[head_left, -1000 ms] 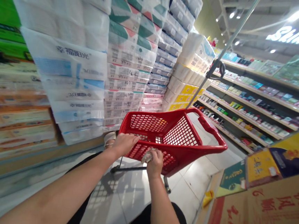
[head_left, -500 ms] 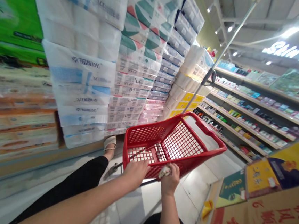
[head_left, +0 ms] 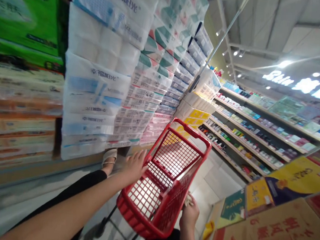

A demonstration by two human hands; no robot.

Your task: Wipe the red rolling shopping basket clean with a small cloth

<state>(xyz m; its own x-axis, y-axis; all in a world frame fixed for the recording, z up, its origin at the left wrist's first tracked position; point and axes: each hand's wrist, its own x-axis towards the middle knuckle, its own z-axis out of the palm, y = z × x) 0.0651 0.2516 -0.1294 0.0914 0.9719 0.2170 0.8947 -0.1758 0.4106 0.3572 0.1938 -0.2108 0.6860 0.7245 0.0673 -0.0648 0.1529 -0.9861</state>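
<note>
A red plastic shopping cart point(head_left: 168, 188) stands right in front of me. Its handle end points away from me and the narrow end of its basket is near my legs. Along the basket's left rim lies my left hand point(head_left: 134, 165), fingers stretched out, palm side hidden. On the opposite side, my right hand point(head_left: 189, 216) is closed round a crumpled off-white cloth point(head_left: 188, 201), close against the basket's outer wall. Whether the cloth touches the red mesh, I cannot tell. Nothing lies in the visible part of the basket.
Stacked toilet paper packs point(head_left: 95, 88) line the left side, beside green packs point(head_left: 26, 15). Shelves of small goods point(head_left: 249, 124) run along the back right. Cardboard boxes point(head_left: 273, 234) stand close on my right. My shoe point(head_left: 109, 158) is near the left stack.
The cart has turned from sideways to lengthwise before me, its handle end now farther away. My left hand has shifted left along with its rim; my right hand has moved right and lower.
</note>
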